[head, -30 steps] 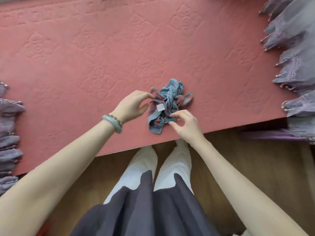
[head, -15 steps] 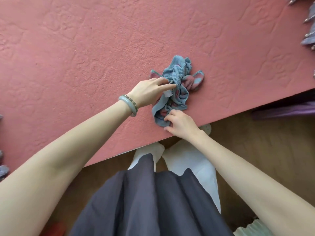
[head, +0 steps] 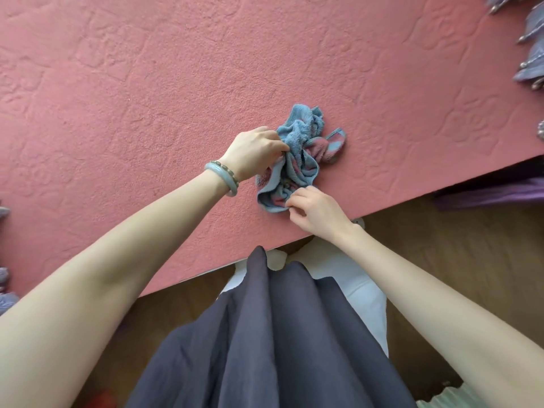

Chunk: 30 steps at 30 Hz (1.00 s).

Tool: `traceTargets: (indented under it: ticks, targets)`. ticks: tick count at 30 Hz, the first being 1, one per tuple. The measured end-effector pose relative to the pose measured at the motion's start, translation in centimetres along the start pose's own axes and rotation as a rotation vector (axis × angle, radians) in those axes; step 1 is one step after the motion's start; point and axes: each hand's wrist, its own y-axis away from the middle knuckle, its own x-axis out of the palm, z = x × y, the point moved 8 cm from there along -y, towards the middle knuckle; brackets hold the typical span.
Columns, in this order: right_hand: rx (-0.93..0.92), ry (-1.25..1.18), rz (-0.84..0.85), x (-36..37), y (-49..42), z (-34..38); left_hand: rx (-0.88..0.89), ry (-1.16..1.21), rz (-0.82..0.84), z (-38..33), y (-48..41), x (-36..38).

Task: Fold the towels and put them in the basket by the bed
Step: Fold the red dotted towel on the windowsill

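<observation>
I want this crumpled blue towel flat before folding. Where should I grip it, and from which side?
Probably its hemmed edge, from the near side. The towel lies bunched on the red bedspread, with a flat blue hem looping out at its near end, where the right hand pinches it. The left hand grips the bunch's left side; pulling along that hem should open it.

A blue-and-pink towel (head: 303, 154) lies crumpled in a heap on the bed (head: 147, 98), bunched just right of the gripping left hand (head: 256, 154), its near corner pinched by the right hand (head: 318, 213).
</observation>
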Motion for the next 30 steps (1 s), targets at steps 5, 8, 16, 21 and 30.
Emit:
traceTargets:
  ticks: [5, 8, 16, 21, 30]
  targets:
    - [0.008, -0.092, -0.087, -4.9, -0.8, 0.5, -0.103, 0.023, -0.073, 1.5, 1.9, -3.5]
    - [0.05, -0.161, -0.154, -8.8, -1.0, 1.2, -0.236, 0.044, -0.103, 3.1, 3.7, -7.0]
    - [0.075, -0.261, -0.272, -22.3, -1.9, 5.3, -0.466, 0.106, -0.162, 3.9, 7.6, -18.8]
    - [0.034, -0.219, -0.237, -30.6, -3.4, 9.2, -0.509, 0.14, -0.233, 1.6, 7.5, -26.0]
    - [-0.229, -0.125, -0.132, -44.5, -7.1, 15.3, -0.367, -0.042, -0.47, -3.1, 5.9, -38.3]
